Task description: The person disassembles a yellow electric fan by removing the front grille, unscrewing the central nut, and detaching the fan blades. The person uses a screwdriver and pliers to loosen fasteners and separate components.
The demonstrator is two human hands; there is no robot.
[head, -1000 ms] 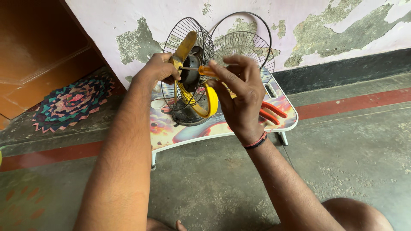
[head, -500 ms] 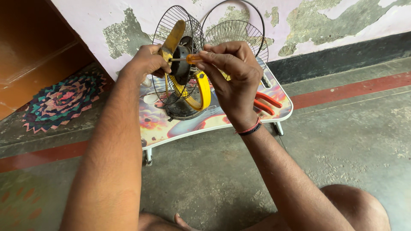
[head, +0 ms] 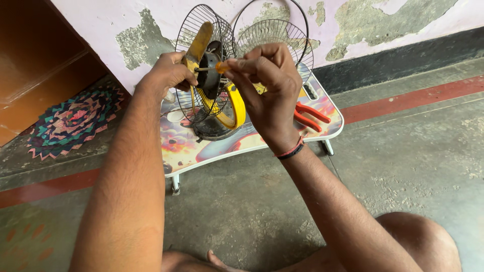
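The room is a bare one: a pale wall (head: 403, 15) with large patches of peeled paint runs along the far side above a dark skirting band, and a grey cement floor (head: 403, 166) with a red stripe spreads toward the near edge, with a patterned zigzag mat (head: 70, 123) lying at the far left beside a brown wooden door. On the floor against the wall stands a low folding tabletop (head: 222, 146) with a colourful printed surface and short legs. On it sits a small table fan (head: 214, 88), its rear wire cage upright, its yellow blades and dark motor hub exposed; a loose front wire guard (head: 282, 40) leans just behind it to the right, against the wall. Red-handled pliers (head: 310, 116) lie on the tabletop to the right of the fan, partly hidden by the right wrist. The left hand (head: 166, 75) grips the fan at its left side, fingers wrapped together around a yellow blade near the hub. The right hand (head: 272, 95) comes in from the right, its fingers pinched closed on the orange handle of a small screwdriver (head: 214, 67). The screwdriver's long axis lies nearly level, handle to the right and thin shaft pointing left, its tip at the hub just beside the left hand's fingers. Both hands are close to the hub, the left touching the fan, the right meeting it only through the tool.
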